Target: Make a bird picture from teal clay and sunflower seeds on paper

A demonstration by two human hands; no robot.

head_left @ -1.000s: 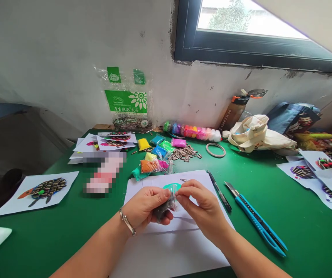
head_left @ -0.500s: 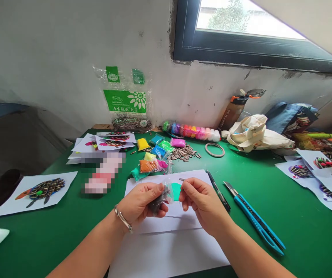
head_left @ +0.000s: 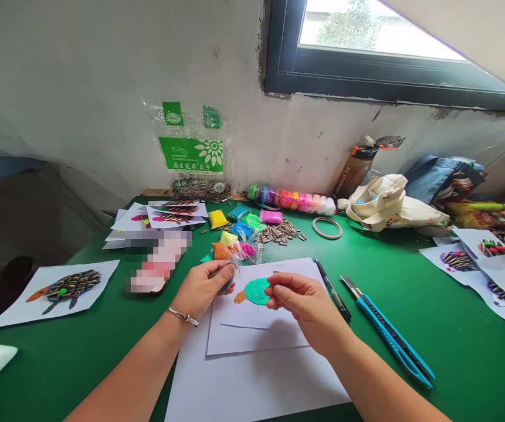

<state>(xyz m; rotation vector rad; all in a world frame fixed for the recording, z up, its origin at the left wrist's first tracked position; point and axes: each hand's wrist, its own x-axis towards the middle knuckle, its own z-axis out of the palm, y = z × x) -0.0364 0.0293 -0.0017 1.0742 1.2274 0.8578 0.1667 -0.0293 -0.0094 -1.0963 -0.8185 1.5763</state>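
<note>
Head view: hands apart. Left hand grips a small dark packet at the white sheet's left edge. Right hand is pinched (on what, can't tell) touching the teal clay shape. Bare green table lies past the blue knife.

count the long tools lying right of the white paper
2: a black pen beside the right edge of the paper, and a blue utility knife just right of it. Others may hide in the far-right clutter.
</note>
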